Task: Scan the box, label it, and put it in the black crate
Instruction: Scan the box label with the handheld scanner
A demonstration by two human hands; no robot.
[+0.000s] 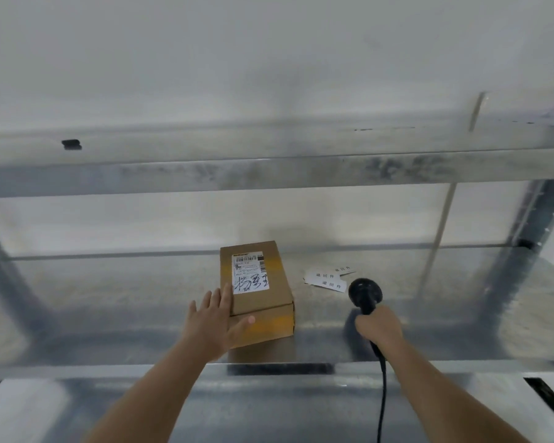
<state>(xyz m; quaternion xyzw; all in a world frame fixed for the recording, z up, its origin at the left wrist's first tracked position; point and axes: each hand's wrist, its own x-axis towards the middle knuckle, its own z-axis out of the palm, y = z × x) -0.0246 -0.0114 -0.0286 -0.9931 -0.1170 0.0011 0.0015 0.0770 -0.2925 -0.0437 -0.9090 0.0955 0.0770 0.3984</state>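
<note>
A brown cardboard box [263, 298] lies on the metal shelf [109, 298], with a white shipping label and handwriting on its top face. My left hand [213, 321] is spread open at the box's near left corner, fingers touching its top edge and thumb on the front face. My right hand [379, 327] grips the handle of a black barcode scanner [364, 294] to the right of the box, its head resting near the shelf surface. A black cable hangs down from the scanner. White sticker labels [328, 279] lie behind the scanner. No black crate is in view.
The shelf is a metal rack with an upper shelf beam [269, 174] overhead and uprights at left and right [538, 238]. A white wall is behind. A lower level [269, 407] shows below the front edge.
</note>
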